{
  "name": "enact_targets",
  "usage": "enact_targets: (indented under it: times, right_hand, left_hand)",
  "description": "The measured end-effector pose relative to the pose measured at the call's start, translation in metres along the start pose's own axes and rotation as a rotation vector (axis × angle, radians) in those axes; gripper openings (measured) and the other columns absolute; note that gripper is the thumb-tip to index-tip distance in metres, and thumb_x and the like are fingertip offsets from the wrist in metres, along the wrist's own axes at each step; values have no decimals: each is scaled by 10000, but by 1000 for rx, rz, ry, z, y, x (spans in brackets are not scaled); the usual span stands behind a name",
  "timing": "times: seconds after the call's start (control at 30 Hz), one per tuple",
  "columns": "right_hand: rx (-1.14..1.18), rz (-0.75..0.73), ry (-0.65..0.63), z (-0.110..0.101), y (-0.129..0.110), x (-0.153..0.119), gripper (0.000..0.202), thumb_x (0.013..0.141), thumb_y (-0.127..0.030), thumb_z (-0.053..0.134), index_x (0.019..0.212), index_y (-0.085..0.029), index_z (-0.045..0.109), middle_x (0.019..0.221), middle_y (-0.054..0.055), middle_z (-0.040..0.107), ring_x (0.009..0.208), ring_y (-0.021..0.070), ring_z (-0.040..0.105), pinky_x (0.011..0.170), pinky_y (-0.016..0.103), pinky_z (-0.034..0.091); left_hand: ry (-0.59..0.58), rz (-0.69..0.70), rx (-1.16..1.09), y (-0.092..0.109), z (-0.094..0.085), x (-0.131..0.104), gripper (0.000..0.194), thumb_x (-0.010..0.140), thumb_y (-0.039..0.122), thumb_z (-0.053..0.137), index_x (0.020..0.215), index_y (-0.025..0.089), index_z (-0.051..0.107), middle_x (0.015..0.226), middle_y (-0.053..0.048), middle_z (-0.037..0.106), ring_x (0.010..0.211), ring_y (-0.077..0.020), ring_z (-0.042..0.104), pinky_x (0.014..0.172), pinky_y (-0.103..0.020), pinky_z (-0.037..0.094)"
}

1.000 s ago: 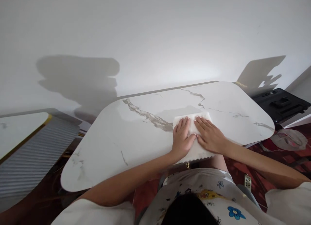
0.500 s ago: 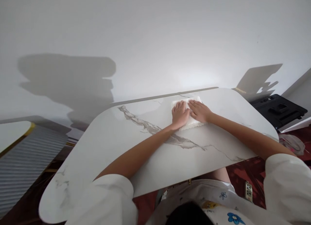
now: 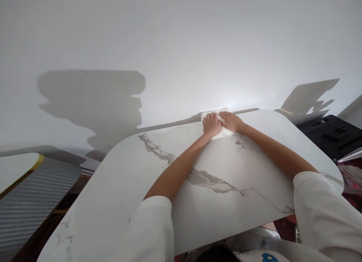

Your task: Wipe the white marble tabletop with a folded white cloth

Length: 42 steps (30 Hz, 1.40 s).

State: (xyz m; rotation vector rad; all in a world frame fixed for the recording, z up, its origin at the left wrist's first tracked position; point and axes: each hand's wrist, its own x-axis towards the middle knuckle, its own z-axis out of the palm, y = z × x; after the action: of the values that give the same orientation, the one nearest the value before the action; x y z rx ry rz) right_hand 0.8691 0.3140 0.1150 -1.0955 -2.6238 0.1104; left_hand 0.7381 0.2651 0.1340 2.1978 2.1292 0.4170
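Observation:
Under both palms a white cloth (image 3: 224,133) lies flat at the far edge of the white marble-patterned tabletop (image 3: 152,171). My left hand (image 3: 212,125) presses on its left part with the fingers stretched forward. On its right part rests my right hand (image 3: 231,122), fingers extended and pointing left toward the other hand. The two thumbs nearly meet over the middle of the cloth. Parts of the cloth are hidden beneath the hands.
A white wall (image 3: 181,47) rises just behind the table's far edge. At the right is a black case (image 3: 332,135). A second, gold-rimmed table with a ribbed grey side (image 3: 42,194) stands at the left. A clear plastic bag (image 3: 352,179) lies beyond the right edge.
Both hands have pushed the cloth forward, from a little inside the tabletop to its far edge by the wall. The arms reach farther out, and the view has shifted slightly.

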Motion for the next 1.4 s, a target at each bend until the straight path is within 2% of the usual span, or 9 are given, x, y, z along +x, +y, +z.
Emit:
enact_targets:
  times: [0.2,0.33,0.43,0.7,0.87,1.03,1.13,1.23,1.4]
  right_hand:
    - [-2,84,37,-10,16,-28,524,899,-281,342,1350,-25,412,1407,178,419,1308,288,367,1082,441,283]
    - [-41,115,34,-15,6,-52,546,897,-267,330,1353,26,390,1419,211,388,1326,296,334,1089,425,267]
    - [-65,138,20,-19,-9,-73,548,899,-273,311,1356,20,385,1431,209,367,1335,300,314,1084,443,269]
    - [-89,162,24,-34,-73,-139,560,889,-281,314,1359,16,383,1434,204,367,1338,286,314,1092,424,265]
    - [-66,63,45,-44,-110,-183,548,885,-289,329,1368,-38,393,1433,174,380,1346,277,302,1084,465,279]
    - [-39,-18,24,-55,-133,-220,550,886,-268,344,1353,19,393,1431,214,362,1357,282,276,1093,456,278]
    - [-8,-48,11,-62,-136,-241,554,902,-279,350,1382,-1,357,1452,200,329,1371,276,237,1099,463,272]
    - [21,-84,0,-69,-126,-258,568,919,-306,349,1425,-54,296,1475,167,293,1378,267,218,1092,477,287]
    - [10,-98,-28,-79,-91,-273,574,945,-346,323,1460,-112,228,1497,129,248,1379,252,215,1100,480,279]
  left_hand:
    - [-23,101,-14,27,6,2,413,922,236,261,1292,151,424,1418,-101,404,1318,-239,314,1080,-424,234]
    - [-51,137,-29,36,6,-14,459,926,248,254,1361,141,354,1474,-86,330,1358,-237,256,1101,-407,201]
    - [-57,156,-57,40,4,-33,472,919,246,261,1372,142,349,1482,-83,320,1369,-239,243,1104,-408,197]
    - [-71,190,-55,49,-14,-114,492,897,242,299,1376,150,362,1475,-85,337,1370,-259,248,1108,-432,196]
    - [-110,109,-126,53,-28,-174,519,875,246,352,1391,190,351,1490,-60,315,1388,-241,219,1124,-427,176]
    - [-145,8,-288,62,-40,-223,569,832,211,394,1398,180,344,1496,-54,304,1399,-216,197,1138,-426,156]
    - [-170,-24,-362,72,-42,-242,588,821,207,405,1404,198,334,1503,-42,288,1407,-215,170,1141,-429,146]
    - [-214,-54,-403,89,-41,-251,593,826,216,407,1413,208,318,1512,-31,261,1412,-212,148,1145,-424,139]
    - [-237,-48,-449,122,-34,-240,566,859,241,368,1419,232,288,1515,-8,252,1413,-182,136,1151,-403,126]
